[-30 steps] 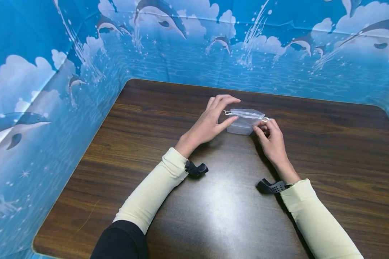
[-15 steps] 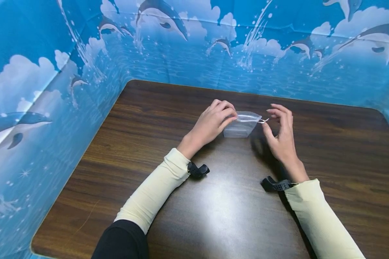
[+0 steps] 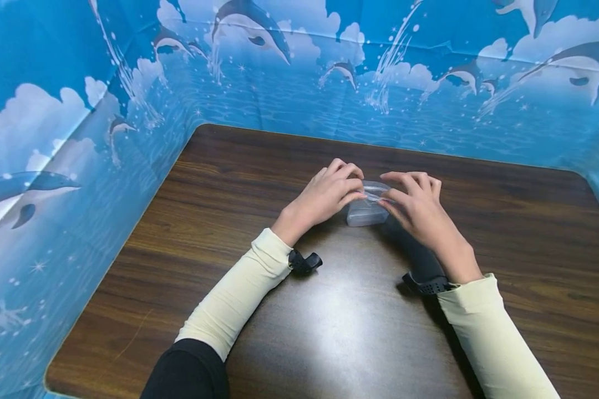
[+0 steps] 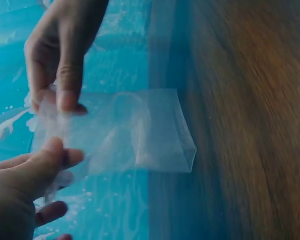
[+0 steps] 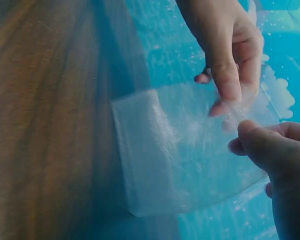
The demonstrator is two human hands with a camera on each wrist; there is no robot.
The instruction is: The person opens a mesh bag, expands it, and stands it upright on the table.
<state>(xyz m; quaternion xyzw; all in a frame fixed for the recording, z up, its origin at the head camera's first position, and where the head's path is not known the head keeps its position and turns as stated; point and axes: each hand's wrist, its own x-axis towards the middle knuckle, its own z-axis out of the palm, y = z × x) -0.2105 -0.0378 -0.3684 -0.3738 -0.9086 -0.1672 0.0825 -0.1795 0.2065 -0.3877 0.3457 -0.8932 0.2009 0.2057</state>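
A clear plastic drawstring pouch (image 3: 366,217) stands out near the middle of the table, held between both hands. Thumb and fingers of my left hand (image 3: 324,191) pinch its mouth at the left. From the right, my right hand (image 3: 419,208) pinches the same mouth edge, close to the left fingertips. In the left wrist view the see-through pouch (image 4: 140,135) extends sideways from the pinched edge to a flat, creased bottom. The right wrist view shows the pouch (image 5: 160,150) from its other side. White cord ends, seen earlier, are hidden by the fingers.
The dark wood-grain table (image 3: 299,332) has a rounded far edge. Blue dolphin-print cloth (image 3: 299,88) hangs behind and at the left. Each wrist carries a black camera mount (image 3: 304,261) over a pale sleeve.
My left hand has gone from spread fingers to pinching the pouch's left side. My right hand released the right side, lifted off, then came inward to pinch the mouth. The pouch has shifted slightly nearer.
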